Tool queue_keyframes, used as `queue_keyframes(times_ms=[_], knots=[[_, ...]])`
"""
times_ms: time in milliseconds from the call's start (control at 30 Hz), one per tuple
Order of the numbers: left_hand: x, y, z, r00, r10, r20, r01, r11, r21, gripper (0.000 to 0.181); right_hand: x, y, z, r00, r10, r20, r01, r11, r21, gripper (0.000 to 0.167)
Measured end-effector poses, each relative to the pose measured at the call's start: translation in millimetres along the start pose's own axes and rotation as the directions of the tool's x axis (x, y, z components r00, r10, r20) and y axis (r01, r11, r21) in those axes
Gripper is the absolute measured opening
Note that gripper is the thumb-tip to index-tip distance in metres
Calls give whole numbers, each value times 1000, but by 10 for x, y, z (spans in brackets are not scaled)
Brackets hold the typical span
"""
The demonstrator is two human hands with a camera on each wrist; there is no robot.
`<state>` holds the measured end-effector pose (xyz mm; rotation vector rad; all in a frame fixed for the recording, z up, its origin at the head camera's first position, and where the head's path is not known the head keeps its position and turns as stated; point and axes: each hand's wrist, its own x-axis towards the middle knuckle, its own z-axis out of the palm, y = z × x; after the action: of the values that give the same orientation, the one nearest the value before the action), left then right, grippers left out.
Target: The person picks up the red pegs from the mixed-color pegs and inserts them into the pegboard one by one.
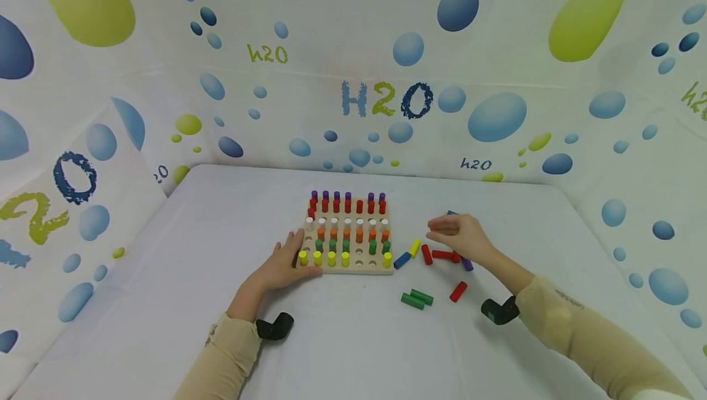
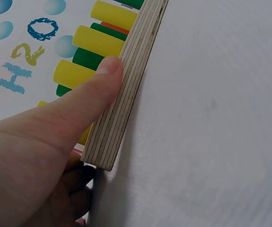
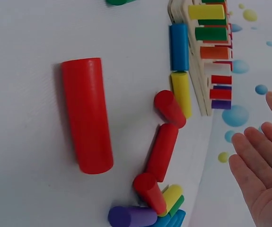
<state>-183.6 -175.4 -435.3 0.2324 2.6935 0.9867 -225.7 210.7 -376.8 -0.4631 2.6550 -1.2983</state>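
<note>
Pegboard [image 1: 353,269] sits mid-table on the white table [image 1: 342,345], L hand [image 1: 282,267] gripping its near-left corner: thumb on the front edge, fingers along the side. R hand [image 1: 463,237] hovers off to the right, palm open, fingers straight & side by side, over a scatter of loose pegs.

Traffic btwn R hand and board: blue peg [image 1: 402,260] by the near-right corner, yellow peg [image 1: 415,248] nearly end to end w/ it. Next a short-looking red peg [image 1: 427,254], then a second red peg [image 1: 442,254], then a third red peg [image 3: 150,191] up against the purple peg [image 1: 467,264]. More yellow, green & blue crowd in behind that lot, partly hidden, per R wrist cam. Nearer side: a lone red peg [image 1: 458,291] and two green pegs [image 1: 412,301], parallel.

Now the board's rows, back to front: purple, red, white, orange, green, yellow, all upright; a couple of round holes show in the front row.

Materials: pegs are smooth, flat-ended cylinders, a soft sheen on the red. Board edge is striped in thin layers, plywood-like, w/ dark flecks. Behind: white backdrop [image 1: 353,32], blue & lime droplets, "H2O" lettering.
</note>
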Motion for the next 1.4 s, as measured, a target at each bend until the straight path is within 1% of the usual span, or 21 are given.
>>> queue_keyframes(times_ms=[167,233,600,800,967,1067,1267,1400], knots=[[-7,-4,3,1000,0,-2,0,1000,-3,108,-36,51,6,998,60,-5,-60,998,-1,41],[-10,-4,3,1000,2,0,-2,1000,-7,108,-45,75,17,997,73,-8,-73,997,-6,41],[-22,0,14,1000,-6,-1,6,1000,-10,109,-73,215,80,998,54,-13,-55,997,-50,38],[-25,13,-2,1000,-2,0,2,1000,-11,108,-91,256,80,998,68,-13,-69,993,-96,36],[-25,18,-7,1000,-2,-1,2,1000,-8,108,-94,311,90,997,72,8,-71,990,-125,35],[-25,22,-9,1000,-1,-3,1,1000,-7,108,-98,342,99,998,59,19,-56,989,-137,35],[-23,23,-12,1000,7,-4,-7,1000,-8,108,-106,368,114,999,2,33,4,988,-155,31],[-19,23,-13,1000,9,-5,-9,1000,-7,108,-109,373,134,998,-38,51,49,975,-218,27]])
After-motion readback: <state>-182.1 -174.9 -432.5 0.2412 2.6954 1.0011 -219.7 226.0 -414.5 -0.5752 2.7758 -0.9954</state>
